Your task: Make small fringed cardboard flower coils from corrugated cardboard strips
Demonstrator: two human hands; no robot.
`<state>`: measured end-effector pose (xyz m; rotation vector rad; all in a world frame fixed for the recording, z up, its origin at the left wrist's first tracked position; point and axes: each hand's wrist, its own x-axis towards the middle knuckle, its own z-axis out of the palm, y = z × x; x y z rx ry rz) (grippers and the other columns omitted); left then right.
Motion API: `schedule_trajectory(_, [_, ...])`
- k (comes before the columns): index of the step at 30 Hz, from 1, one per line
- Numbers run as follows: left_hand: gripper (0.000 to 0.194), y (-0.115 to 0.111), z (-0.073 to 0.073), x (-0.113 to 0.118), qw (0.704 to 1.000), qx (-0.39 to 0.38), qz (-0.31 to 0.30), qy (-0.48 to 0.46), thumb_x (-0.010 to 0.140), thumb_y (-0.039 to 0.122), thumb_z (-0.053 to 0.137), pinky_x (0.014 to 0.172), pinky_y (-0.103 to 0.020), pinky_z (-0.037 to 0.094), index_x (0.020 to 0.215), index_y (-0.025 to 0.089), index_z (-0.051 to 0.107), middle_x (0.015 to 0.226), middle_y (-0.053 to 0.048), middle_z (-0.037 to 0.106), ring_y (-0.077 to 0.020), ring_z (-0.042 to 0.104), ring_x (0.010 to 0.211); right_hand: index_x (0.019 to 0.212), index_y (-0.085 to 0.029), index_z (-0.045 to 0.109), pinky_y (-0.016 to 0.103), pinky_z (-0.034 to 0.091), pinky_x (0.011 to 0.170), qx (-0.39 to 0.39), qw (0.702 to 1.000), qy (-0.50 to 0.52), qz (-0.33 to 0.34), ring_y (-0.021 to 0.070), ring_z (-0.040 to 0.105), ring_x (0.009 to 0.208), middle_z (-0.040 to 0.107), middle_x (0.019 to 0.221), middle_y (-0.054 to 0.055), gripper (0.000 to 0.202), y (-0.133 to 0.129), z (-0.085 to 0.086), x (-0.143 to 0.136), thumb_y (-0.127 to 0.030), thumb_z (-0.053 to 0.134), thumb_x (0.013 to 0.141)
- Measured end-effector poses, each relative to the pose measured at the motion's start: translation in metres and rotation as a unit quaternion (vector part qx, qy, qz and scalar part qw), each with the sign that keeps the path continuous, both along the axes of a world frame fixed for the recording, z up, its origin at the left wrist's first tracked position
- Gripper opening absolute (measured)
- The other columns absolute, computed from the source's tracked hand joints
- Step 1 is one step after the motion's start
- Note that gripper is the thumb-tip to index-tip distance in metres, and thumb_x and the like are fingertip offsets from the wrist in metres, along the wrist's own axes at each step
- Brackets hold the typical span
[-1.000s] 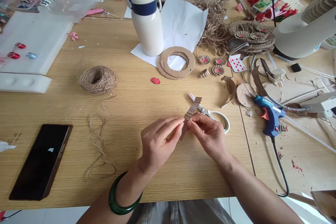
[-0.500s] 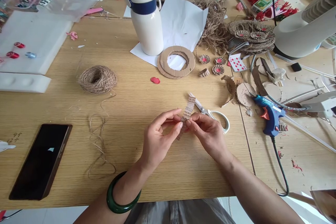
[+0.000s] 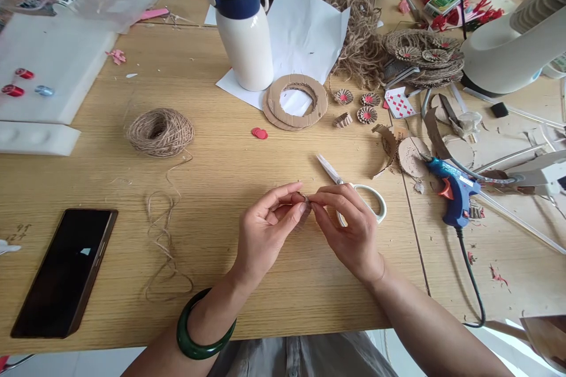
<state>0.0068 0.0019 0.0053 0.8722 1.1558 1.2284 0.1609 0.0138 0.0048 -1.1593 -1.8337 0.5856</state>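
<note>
Left hand [image 3: 265, 227] and right hand [image 3: 351, 230] meet at the fingertips above a wood-grained surface [image 3: 221, 188], a narrow corrugated cardboard strip [image 3: 304, 199] caught between them. Thumb and forefinger of the left pinch the piece, the other fingers loosely curled; thumb and fingertips of the right close on it from the opposite side. Much of the strip is hidden by the fingers, and its exact shape cannot be made out. A dark green bangle [image 3: 183, 330] circles the left forearm.

White-handled scissors [image 3: 329, 168] lie just beyond the right hand, partly covered by it, blades pointing away from the person. Farther off, a few red discs [image 3: 260, 134] sit near two overlapping cardboard rings [image 3: 273, 100], which rest partly on a sheet of white paper [image 3: 305, 35] beside a white bottle [image 3: 250, 53] with a navy band. Right of the rings, small pleated rosettes [image 3: 367, 115] with red centres are grouped near a playing card [image 3: 400, 105]. A blue glue gun [image 3: 455, 188] lies at right among cardboard scraps; at left are a ball of twine [image 3: 174, 135], its loose end trailing, and a dark-screened phone [image 3: 64, 274].
</note>
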Motion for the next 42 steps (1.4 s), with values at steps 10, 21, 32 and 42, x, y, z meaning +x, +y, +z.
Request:
schedule_trajectory(10, [0.036, -0.0064, -0.0095, -0.001, 0.98, 0.112, 0.006, 0.163, 0.085, 0.015, 0.071, 0.083, -0.022, 0.059, 0.119, 0.023, 0.071, 0.095, -0.002, 0.075, -0.0125, 0.07, 0.087, 0.097, -0.021, 0.065, 0.035, 0.052, 0.075, 0.024, 0.999, -0.025, 0.006, 0.0174, 0.065, 0.081, 0.07, 0.087, 0.004, 0.014, 0.0015, -0.0022, 0.0008, -0.009, 0.063, 0.09])
schedule_trajectory(21, [0.032, -0.0066, -0.0072, 0.0023, 0.982, 0.077, -0.01, 0.174, 0.085, 0.02, 0.072, 0.08, -0.022, 0.059, 0.117, 0.021, 0.072, 0.094, -0.002, 0.076, -0.0125, 0.071, 0.083, 0.087, -0.021, 0.062, 0.034, 0.051, 0.07, 0.05, 0.994, -0.099, -0.025, 0.0178, 0.061, 0.073, 0.07, 0.081, 0.003, 0.014, 0.0028, -0.0017, 0.0005, -0.008, 0.06, 0.088])
schedule_trajectory(32, [0.032, -0.0038, -0.0066, 0.0004, 0.981, 0.084, 0.016, 0.175, 0.084, 0.019, 0.071, 0.08, -0.021, 0.059, 0.116, 0.021, 0.072, 0.094, -0.002, 0.077, -0.0121, 0.072, 0.084, 0.094, -0.02, 0.068, 0.032, 0.051, 0.075, -0.048, 0.999, 0.019, 0.008, 0.0152, 0.065, 0.078, 0.07, 0.085, 0.002, 0.01, 0.003, -0.0006, 0.0019, -0.011, 0.064, 0.09])
schedule_trajectory(42, [0.036, -0.0065, -0.0084, 0.0017, 0.965, 0.113, -0.009, 0.235, 0.086, 0.018, 0.069, 0.082, -0.023, 0.058, 0.122, 0.021, 0.07, 0.092, -0.002, 0.076, -0.0122, 0.07, 0.081, 0.086, -0.019, 0.065, 0.034, 0.051, 0.07, 0.06, 0.993, -0.098, -0.005, 0.0181, 0.061, 0.074, 0.072, 0.082, 0.006, 0.013, 0.0051, -0.0033, 0.0005, -0.006, 0.061, 0.087])
